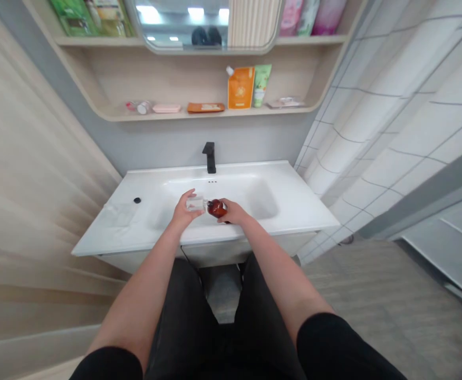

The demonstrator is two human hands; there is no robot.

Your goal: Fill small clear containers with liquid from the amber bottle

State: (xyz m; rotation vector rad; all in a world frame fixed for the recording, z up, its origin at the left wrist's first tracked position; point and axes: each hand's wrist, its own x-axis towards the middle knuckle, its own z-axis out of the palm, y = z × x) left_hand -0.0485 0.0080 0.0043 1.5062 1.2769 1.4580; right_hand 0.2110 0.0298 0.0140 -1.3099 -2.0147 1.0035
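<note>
Above the white washbasin (231, 177), the left hand (182, 209) is gripping a clear square bottle (195, 203) — the right hand (233, 211) is gripping an amber bottle (217, 208) just beside it.

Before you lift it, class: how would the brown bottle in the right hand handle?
The brown bottle looks glossy, perhaps glass, so it is probably slippery and could break over the hard white basin. Its rounded body would likely roll if laid down.

Bottle (217, 209) in the right hand (234, 212) — faucet (209, 157) behind.
</note>
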